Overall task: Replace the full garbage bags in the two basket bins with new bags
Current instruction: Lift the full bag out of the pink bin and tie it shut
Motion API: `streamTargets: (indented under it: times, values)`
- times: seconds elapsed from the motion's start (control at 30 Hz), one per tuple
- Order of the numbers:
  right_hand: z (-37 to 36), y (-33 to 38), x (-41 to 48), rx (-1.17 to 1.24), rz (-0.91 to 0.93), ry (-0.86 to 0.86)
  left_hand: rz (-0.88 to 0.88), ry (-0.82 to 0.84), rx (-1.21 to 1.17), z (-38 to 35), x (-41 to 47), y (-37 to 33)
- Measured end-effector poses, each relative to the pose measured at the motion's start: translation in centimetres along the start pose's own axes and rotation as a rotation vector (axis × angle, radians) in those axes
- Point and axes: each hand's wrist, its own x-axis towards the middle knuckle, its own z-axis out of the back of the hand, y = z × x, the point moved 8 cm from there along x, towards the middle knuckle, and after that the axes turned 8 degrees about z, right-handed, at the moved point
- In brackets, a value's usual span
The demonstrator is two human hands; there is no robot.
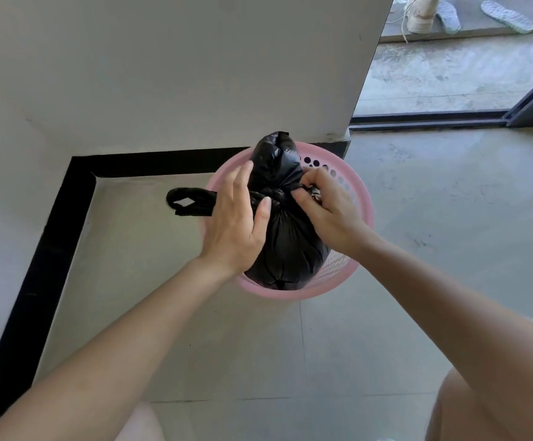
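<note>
A black baseboard ran along the foot of the white wall at the left, turning a corner toward the far side of the grey tiled floor. Just right of that corner, a black handle loop of the garbage bag stuck out to the left, its inner end passing behind the left hand. That hand lay against the left side of the bag with its fingers extended and its thumb pressed near the knot; whether it was actually pinching the loop could not be told. The full black garbage bag sat gathered and knotted at its neck inside the pink basket bin, which stood on the floor against the near corner of the wall, and the bag's top bulged above the rim on the far side. The right hand was clenched at the right side of the knot, its fingertips pinching the other strip of black plastic. At the far right, beyond a dark door track, a pale shoe and two insoles lay on the rough outdoor ground.
</note>
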Motion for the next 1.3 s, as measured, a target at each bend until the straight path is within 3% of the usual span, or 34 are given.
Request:
streamTargets:
  times: [0.07, 0.27, 0.47, 0.63, 0.73, 1.07, 1.3]
  values:
    - [0.3, 0.5, -0.2, -0.043, 0.017, -0.074, 0.092, -0.023, -0.051, -0.6, 0.1, 0.8]
    - [0.6, 2.2, 0.2, -0.260, 0.133, -0.179, 0.043, -0.132, -0.133, 0.7, 1.2, -0.2]
    - [3.8, 7.9, 1.0, -0.329, 0.090, -0.215, 0.061, -0.138, -0.090, 6.3, 3.1, -4.6]
    - [11.2, 20.2, 5.5, -0.178, 0.122, -0.175, 0.116, -0.123, -0.106, 16.0, 7.0, -13.1]
    - [16.8, 28.9, 7.7, -0.264, 0.092, -0.158, 0.147, -0.126, -0.144, 23.6, 9.2, -19.3]
    - [37.5, 60.2, 9.4, -0.129, 0.003, -0.189, 0.132, -0.275, -0.178, 52.5, 11.7, -47.4]
    - [42.5, 70.3, 8.4, -0.095, 0.065, -0.290, 0.068, -0.432, -0.203, 62.0, 10.5, -54.9]
